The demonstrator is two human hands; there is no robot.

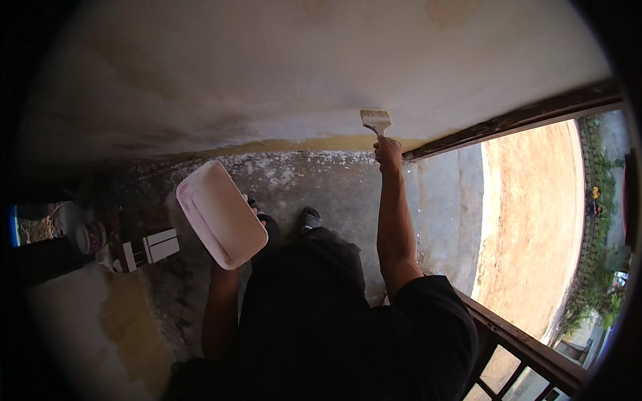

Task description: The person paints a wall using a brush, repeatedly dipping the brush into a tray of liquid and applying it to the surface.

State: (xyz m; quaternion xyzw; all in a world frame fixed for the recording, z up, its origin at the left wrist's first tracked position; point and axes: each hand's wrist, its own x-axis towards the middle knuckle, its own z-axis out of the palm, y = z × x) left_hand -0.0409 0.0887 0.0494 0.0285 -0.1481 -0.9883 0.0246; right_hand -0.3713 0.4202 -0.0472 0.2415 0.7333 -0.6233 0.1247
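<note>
My right hand is closed around the handle of a paintbrush, whose pale bristles point up at the off-white wall; whether they touch it I cannot tell. My left hand grips a shallow rectangular tray, pale with pink streaks along one side and tilted; most of that hand is hidden under it. A yellowish band runs along the foot of the wall, above a grey concrete floor speckled white. My sandalled foot shows between tray and right forearm.
A bucket and white boxy objects lie at the left. A wooden doorframe edges the opening at right, with a dark barred frame low down. Outside are bright sandy ground, plants and a small distant figure, apparently a person.
</note>
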